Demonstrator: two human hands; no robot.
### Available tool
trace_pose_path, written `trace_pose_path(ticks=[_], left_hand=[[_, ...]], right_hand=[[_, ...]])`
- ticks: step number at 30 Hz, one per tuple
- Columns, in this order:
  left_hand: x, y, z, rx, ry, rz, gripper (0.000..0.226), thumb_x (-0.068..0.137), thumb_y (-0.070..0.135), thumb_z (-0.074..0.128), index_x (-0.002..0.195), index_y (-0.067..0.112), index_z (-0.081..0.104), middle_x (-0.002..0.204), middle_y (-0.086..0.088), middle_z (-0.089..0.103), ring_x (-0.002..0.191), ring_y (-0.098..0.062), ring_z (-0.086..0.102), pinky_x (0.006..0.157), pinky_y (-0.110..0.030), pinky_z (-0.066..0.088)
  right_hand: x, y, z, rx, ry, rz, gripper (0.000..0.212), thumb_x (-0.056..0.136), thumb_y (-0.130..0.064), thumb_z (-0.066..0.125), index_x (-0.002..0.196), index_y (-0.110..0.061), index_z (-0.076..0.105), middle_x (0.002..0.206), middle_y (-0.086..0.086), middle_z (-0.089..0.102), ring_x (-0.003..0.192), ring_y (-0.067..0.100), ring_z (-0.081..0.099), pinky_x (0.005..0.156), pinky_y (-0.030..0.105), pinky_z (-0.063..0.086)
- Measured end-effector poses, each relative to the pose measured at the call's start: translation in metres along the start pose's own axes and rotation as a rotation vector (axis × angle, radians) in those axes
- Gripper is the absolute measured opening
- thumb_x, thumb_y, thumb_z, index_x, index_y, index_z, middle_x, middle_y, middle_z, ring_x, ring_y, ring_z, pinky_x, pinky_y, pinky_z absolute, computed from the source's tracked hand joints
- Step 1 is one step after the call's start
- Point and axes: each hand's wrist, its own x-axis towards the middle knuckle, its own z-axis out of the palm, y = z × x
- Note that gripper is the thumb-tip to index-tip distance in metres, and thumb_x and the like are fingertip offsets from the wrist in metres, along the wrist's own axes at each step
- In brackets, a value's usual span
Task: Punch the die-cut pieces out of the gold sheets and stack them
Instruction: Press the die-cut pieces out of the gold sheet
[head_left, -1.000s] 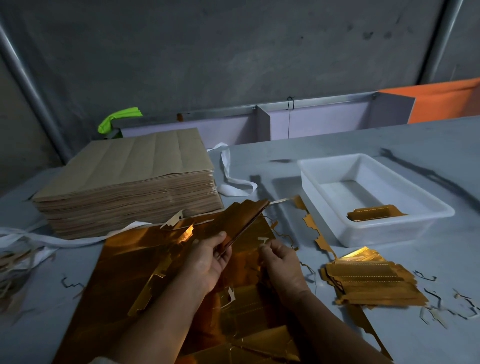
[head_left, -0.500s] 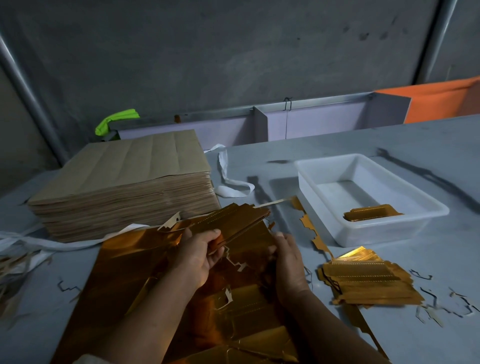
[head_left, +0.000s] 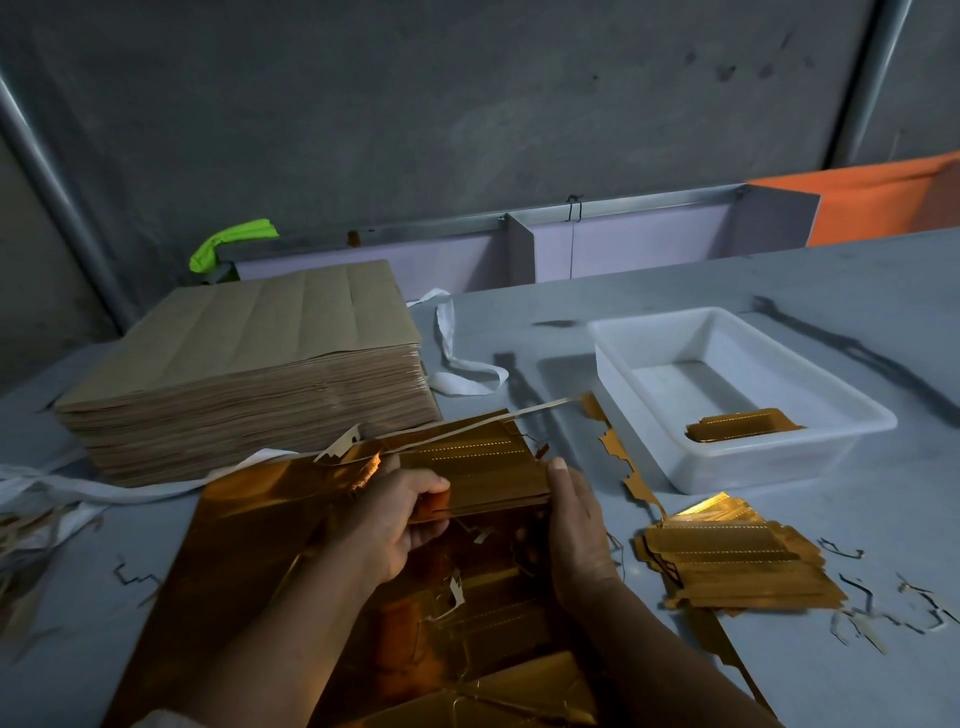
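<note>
**Squaring a fresh bundle, with most of the sheets still to punch**

Judging by how things lie, the job is early to midway. A loose stack of finished pieces (head_left: 727, 561) sits on the table (head_left: 779, 291) just right of the grip, and a few more lie in the white tray (head_left: 769, 467) beyond that stack. Under the grip, the gold sheets (head_left: 249, 519) are torn open where pieces have come out, with more outlines uncut nearer the body. Past the left side of the grip, a thick brown-backed pile (head_left: 249, 364) looks untouched; if those are further sheets, much work remains. Thin scrap slivers (head_left: 852, 551) litter the table right of the stack.

The bundle of punched pieces (head_left: 483, 467) is held just above the sheets, between both hands, tilted with its far edge higher. The left hand (head_left: 395, 519) pinches its near-left corner, thumb on top and fingers curled beneath. The right hand (head_left: 576, 525) stands edge-on against the bundle's right end, thumb at the upper corner; its other fingers are hidden, so I cannot tell whether it clasps or only steadies. Both forearms reach in from below, angling toward each other.
</note>
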Motion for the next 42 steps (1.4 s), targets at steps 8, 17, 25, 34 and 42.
trace_pose_path(ticks=[8,17,25,34,42], left_hand=[[0.004,-0.003,-0.004,-0.027,-0.004,-0.045,0.082,0.085,0.002,0.064,0.152,0.031,0.026,0.108,-0.014,0.049,0.082,-0.026,0.055,0.043,-0.023,0.050],[0.010,-0.005,-0.009,-0.002,-0.001,-0.067,0.087,0.082,0.003,0.067,0.152,0.029,0.024,0.111,-0.014,0.054,0.094,-0.029,0.059,0.057,-0.032,0.053],[0.009,-0.003,-0.007,0.049,-0.060,0.007,0.048,0.087,0.002,0.061,0.111,0.043,0.055,0.116,-0.005,0.056,0.103,-0.029,0.057,0.067,-0.036,0.050],[0.009,-0.004,-0.005,0.117,-0.035,0.051,0.040,0.088,0.010,0.067,0.109,0.041,0.054,0.113,-0.006,0.058,0.100,-0.028,0.060,0.069,-0.037,0.052],[0.011,-0.006,-0.004,0.044,0.063,0.076,0.048,0.087,0.011,0.070,0.123,0.032,0.046,0.112,-0.011,0.056,0.095,-0.030,0.064,0.056,-0.030,0.056]], right_hand=[[-0.001,-0.002,-0.002,-0.020,-0.044,-0.004,0.038,0.102,-0.057,0.029,0.105,-0.037,0.061,0.057,0.005,0.057,0.046,0.015,0.052,0.043,0.024,0.040],[-0.002,0.000,-0.002,-0.072,-0.073,-0.048,0.038,0.101,-0.056,0.032,0.117,-0.037,0.061,0.070,0.006,0.060,0.047,0.011,0.056,0.041,0.024,0.042],[0.005,0.004,-0.001,-0.066,-0.039,-0.032,0.033,0.101,-0.048,0.043,0.130,-0.036,0.054,0.116,0.018,0.062,0.096,0.030,0.059,0.071,0.034,0.046],[0.006,0.007,-0.004,-0.034,-0.082,0.045,0.031,0.103,-0.015,0.046,0.125,-0.036,0.049,0.113,0.004,0.063,0.086,0.028,0.069,0.068,0.038,0.059],[0.005,0.008,-0.001,0.025,-0.012,-0.028,0.041,0.098,-0.032,0.058,0.135,-0.040,0.042,0.102,0.014,0.069,0.076,0.024,0.069,0.070,0.039,0.061]])
